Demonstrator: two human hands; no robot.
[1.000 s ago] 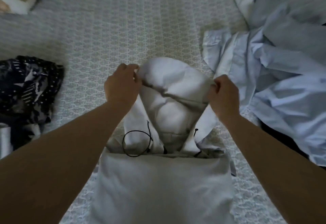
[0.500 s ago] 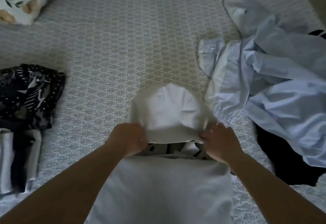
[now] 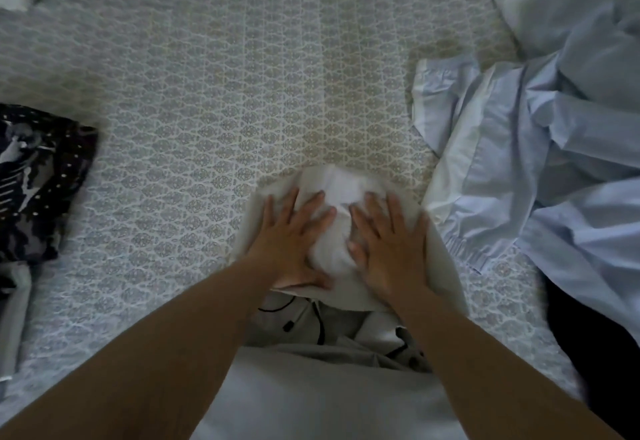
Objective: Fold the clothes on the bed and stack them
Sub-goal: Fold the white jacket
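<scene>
I have both hands flat, fingers straight and spread, so neither has any grip: the left hand (image 3: 294, 232) and the right hand (image 3: 388, 242) press side by side on the hood (image 3: 337, 185) of the white hoodie (image 3: 329, 401). The hood lies on the bed (image 3: 242, 76); the hoodie's folded body lies nearer me, between my forearms, with the black drawstring (image 3: 320, 323) showing at the neck. Just right of the hood lies a crumpled pale blue shirt (image 3: 519, 169), with something black (image 3: 595, 353) under its near edge. Well apart on the left sits a dark patterned garment (image 3: 38, 176).
</scene>
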